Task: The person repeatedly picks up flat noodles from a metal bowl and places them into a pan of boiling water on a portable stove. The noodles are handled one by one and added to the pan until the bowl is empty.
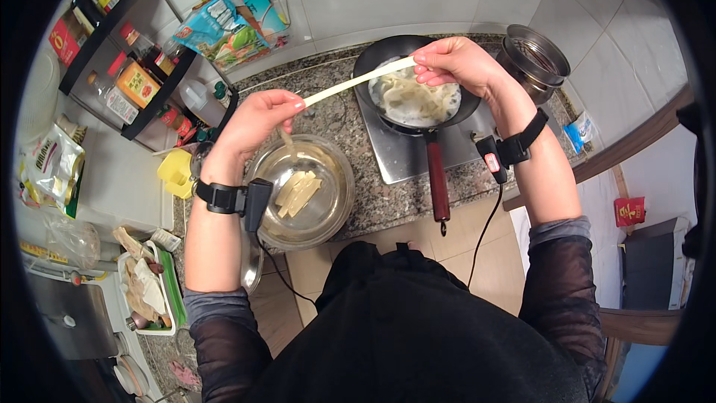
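A pale strip of noodle dough (pixel 358 79) is stretched between my two hands, slanting up to the right. My left hand (pixel 262 117) pinches its lower end above a glass bowl (pixel 342 179), where several flat dough strips (pixel 298 193) lie in a bunch. The other end is held between the thumb and fingers of my right hand (pixel 450 64), over a black wok (pixel 386 47). Wide noodles (pixel 411 95) sit in whitish, foamy liquid inside the wok. Its dark red handle (pixel 437 179) points towards me.
The wok rests on a cooktop (pixel 394 159) set on a granite counter (pixel 366 201). At right stands a metal pot (pixel 534 61). A black rack (pixel 151 106) of bottles and hanging food packets (pixel 229 28) line the left wall. A white-and-green bin (pixel 173 285) holds scraps.
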`<action>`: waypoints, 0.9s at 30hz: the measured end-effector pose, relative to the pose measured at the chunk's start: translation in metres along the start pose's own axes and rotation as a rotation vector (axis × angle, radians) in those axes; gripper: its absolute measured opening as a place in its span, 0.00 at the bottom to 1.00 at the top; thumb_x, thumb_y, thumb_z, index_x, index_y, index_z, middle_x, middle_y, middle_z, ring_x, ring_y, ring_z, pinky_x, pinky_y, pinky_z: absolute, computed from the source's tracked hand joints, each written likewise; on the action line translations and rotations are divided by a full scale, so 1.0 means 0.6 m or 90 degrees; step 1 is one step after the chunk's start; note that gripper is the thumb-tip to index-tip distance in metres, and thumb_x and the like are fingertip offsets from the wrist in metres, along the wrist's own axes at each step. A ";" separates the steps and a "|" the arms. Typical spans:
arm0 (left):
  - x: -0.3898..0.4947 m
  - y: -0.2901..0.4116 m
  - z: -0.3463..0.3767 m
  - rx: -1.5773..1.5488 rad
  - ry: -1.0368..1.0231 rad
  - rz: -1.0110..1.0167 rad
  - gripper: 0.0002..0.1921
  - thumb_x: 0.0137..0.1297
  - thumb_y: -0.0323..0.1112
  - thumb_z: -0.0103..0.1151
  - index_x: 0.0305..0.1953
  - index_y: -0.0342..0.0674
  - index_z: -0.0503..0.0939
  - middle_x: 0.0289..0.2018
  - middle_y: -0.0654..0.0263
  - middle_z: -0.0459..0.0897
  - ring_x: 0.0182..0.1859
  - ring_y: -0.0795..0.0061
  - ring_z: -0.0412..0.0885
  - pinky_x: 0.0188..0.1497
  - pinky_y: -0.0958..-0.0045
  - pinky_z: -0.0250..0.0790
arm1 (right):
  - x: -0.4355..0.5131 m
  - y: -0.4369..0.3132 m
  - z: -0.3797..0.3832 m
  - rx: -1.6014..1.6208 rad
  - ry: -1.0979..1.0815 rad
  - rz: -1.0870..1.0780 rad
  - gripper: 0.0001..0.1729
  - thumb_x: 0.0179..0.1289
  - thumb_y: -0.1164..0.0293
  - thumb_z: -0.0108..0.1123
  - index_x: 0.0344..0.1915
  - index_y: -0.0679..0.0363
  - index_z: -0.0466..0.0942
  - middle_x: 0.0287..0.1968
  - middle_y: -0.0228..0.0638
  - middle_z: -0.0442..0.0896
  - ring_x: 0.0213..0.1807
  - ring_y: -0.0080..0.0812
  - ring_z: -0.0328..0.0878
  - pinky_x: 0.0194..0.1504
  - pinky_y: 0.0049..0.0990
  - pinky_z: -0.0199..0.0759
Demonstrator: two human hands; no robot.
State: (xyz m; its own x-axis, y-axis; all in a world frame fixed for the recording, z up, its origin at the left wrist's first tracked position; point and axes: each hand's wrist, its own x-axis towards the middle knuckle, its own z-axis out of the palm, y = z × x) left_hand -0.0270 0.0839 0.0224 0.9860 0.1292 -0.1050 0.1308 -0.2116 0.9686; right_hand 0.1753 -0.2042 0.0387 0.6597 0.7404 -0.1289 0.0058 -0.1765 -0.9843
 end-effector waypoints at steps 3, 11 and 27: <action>0.015 0.023 -0.001 -0.006 -0.017 -0.017 0.08 0.66 0.34 0.57 0.37 0.35 0.80 0.21 0.76 0.74 0.23 0.88 0.67 0.35 0.81 0.67 | 0.016 0.018 -0.056 0.059 0.002 0.005 0.13 0.64 0.68 0.61 0.44 0.65 0.79 0.37 0.35 0.83 0.38 0.24 0.82 0.41 0.19 0.79; 0.046 0.087 0.018 -0.021 -0.014 -0.049 0.10 0.66 0.38 0.58 0.38 0.38 0.81 0.21 0.80 0.70 0.23 0.90 0.64 0.33 0.83 0.66 | 0.048 0.084 -0.155 0.231 -0.035 0.005 0.12 0.65 0.73 0.58 0.47 0.64 0.78 0.38 0.33 0.84 0.41 0.24 0.83 0.42 0.19 0.80; 0.118 0.157 0.082 0.145 0.047 -0.075 0.09 0.65 0.39 0.59 0.37 0.40 0.81 0.22 0.81 0.71 0.24 0.91 0.64 0.27 0.84 0.58 | 0.152 0.124 -0.175 -0.367 -0.024 -0.053 0.08 0.50 0.72 0.69 0.33 0.60 0.83 0.26 0.30 0.83 0.26 0.19 0.77 0.32 0.22 0.72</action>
State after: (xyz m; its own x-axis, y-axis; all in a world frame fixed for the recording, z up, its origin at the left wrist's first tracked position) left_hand 0.0604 0.0253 0.0949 0.9535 0.2344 -0.1895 0.2726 -0.4026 0.8739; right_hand 0.3148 -0.2176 -0.0339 0.6127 0.7873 -0.0691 0.4708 -0.4338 -0.7682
